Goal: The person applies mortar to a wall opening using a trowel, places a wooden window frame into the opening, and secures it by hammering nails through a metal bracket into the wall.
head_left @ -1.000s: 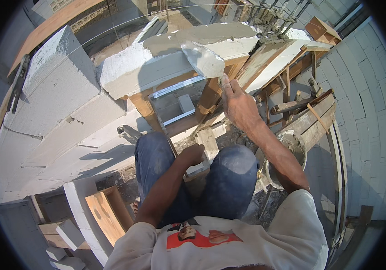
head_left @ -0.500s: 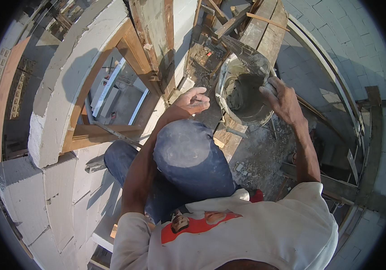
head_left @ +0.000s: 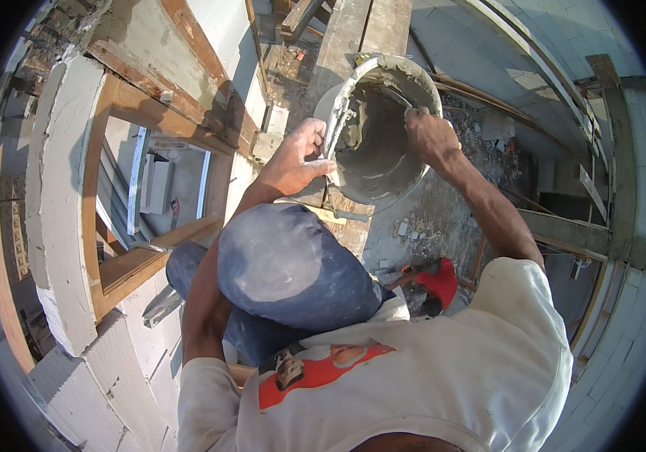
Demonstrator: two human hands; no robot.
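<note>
In the head view, the right hand [head_left: 432,137] was closed around a grey metal trowel [head_left: 397,96] inside the right rim of a round, mortar-smeared, pale bucket [head_left: 342,94]; the left hand [head_left: 299,157], half-curled, touched the bucket's left rim, whether gripping I couldn't tell; weathered wooden planks [head_left: 335,49] lay beyond the bucket

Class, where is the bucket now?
In the head view, the bucket is above centre, slightly right, between the left hand at its rim and the right hand.
</note>
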